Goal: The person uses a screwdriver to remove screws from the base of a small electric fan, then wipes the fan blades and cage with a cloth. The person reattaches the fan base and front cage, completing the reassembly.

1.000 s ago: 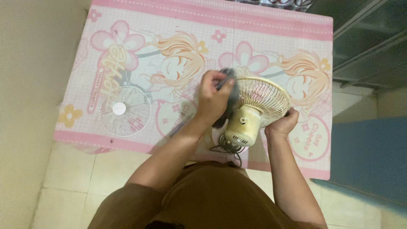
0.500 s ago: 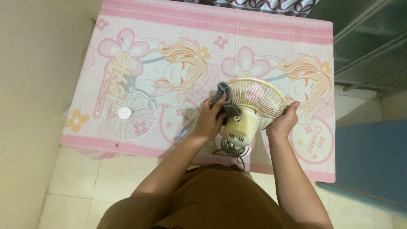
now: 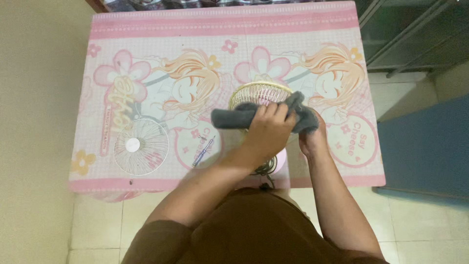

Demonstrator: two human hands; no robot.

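A small cream fan [image 3: 258,93] with its rear wire guard showing stands on the pink cartoon-print table cover [image 3: 161,44]. My left hand [image 3: 268,128] grips a grey cloth [image 3: 229,118] and presses it across the top of the fan, hiding most of the body. My right hand [image 3: 312,139] holds the fan at its right side, partly under the cloth's end. The fan's dark cord [image 3: 264,168] hangs at the table's near edge.
A detached white front grille [image 3: 141,145] lies flat at the table's left front. A small screwdriver [image 3: 203,151] lies between the grille and the fan. A beige wall runs along the left, tiled floor below, blue and dark surfaces to the right.
The fan has been turned more upright and pulled under my hands. My left hand has spread the grey cloth over its top. The camera has moved closer over the table.
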